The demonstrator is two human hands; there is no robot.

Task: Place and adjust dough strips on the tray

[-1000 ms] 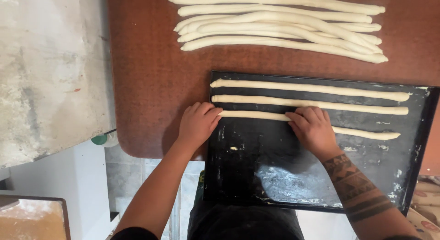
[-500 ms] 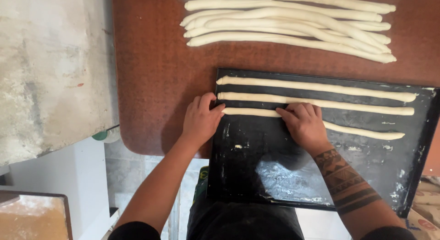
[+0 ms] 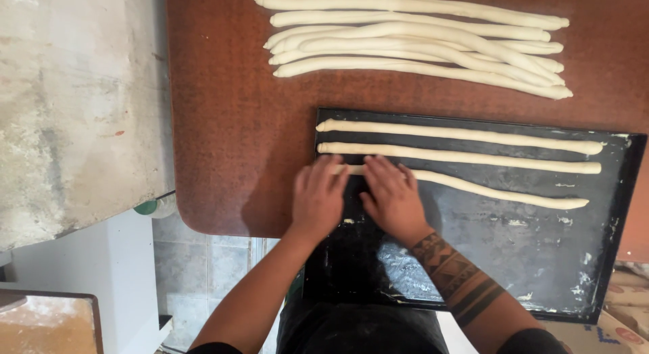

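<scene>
Dough rope (image 3: 487,189), third on the black baking tray (image 3: 608,259), lay nearest the person, its left end under both hands. Left hand (image 3: 318,195) and right hand (image 3: 392,195) rested side by side, palms down, fingers flat and close together, pressing rather than gripping. Two straighter ropes (image 3: 460,144) lay beyond it on the tray. Loose pile of dough ropes (image 3: 412,43) sat farther off on the brown table (image 3: 230,124).

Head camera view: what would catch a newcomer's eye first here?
Both hands, left hand and right hand, press side by side on the left end of a long dough rope, the nearest of three on a black baking tray. Beyond it, a bundle of dough ropes lies on the brown table.
</scene>
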